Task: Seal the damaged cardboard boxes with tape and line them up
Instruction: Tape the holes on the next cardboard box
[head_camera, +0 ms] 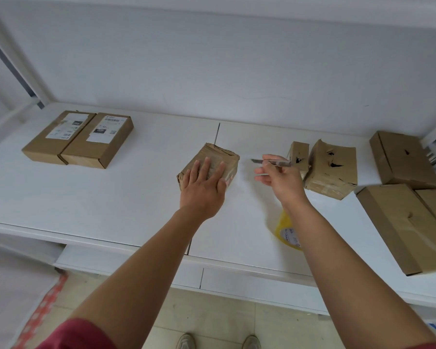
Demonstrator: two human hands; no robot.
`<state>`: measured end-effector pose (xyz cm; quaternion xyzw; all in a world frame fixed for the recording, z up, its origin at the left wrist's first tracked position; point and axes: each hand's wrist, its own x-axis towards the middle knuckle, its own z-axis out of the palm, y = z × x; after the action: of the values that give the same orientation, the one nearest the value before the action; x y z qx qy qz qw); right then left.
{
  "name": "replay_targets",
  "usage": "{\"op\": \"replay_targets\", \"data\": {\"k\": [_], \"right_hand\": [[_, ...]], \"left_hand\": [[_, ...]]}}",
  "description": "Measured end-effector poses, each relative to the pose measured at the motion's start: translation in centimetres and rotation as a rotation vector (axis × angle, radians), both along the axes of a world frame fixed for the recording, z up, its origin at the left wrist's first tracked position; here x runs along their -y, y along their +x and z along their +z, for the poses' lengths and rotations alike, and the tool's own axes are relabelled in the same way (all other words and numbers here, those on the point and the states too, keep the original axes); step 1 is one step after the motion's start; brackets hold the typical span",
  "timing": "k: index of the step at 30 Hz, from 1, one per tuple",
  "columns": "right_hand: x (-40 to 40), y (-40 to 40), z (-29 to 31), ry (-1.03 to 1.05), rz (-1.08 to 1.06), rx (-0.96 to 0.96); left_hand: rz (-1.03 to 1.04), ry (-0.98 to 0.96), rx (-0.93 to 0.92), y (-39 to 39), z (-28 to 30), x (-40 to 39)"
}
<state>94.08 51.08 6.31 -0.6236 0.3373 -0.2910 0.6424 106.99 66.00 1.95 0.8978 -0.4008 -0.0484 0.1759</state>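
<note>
A small crumpled cardboard box (220, 157) wrapped in tape sits mid-table, and my left hand (204, 185) lies flat on its top with straight fingers. To its right, my right hand (278, 176) pinches a thin utility knife (271, 162) above the table, blade pointing left. Behind that hand stand two torn boxes, a small one (298, 153) and a larger one (334, 170) with dark holes. A yellow tape roll (287, 231) lies near the front edge, partly hidden by my right forearm.
Two flat boxes with shipping labels (78, 138) lie side by side at the back left. Flat brown boxes are at the right: one at the back (404, 159) and overlapping ones at the front (408, 227). The white table (111, 197) backs onto a wall.
</note>
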Motion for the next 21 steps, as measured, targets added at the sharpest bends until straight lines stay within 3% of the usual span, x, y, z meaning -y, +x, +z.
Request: {"op": "replay_targets", "data": {"k": [3,11,18,21], "right_hand": [[-0.2,0.2,-0.5,-0.047,0.072,-0.055],[-1.5,0.7,-1.4,-0.41,0.211,-0.346],[-1.7,0.7,-1.1,-0.394,0.13,-0.408],[-1.7,0.7,-1.2,-0.414,0.11,-0.344]], "left_hand": [[0.01,-0.002,0.0,0.0,-0.1,0.1],[0.044,0.0,-0.035,0.1,-0.4,0.4],[0.044,0.003,-0.029,0.1,-0.5,0.4],[0.041,0.004,-0.026,0.1,-0.5,0.4]]}}
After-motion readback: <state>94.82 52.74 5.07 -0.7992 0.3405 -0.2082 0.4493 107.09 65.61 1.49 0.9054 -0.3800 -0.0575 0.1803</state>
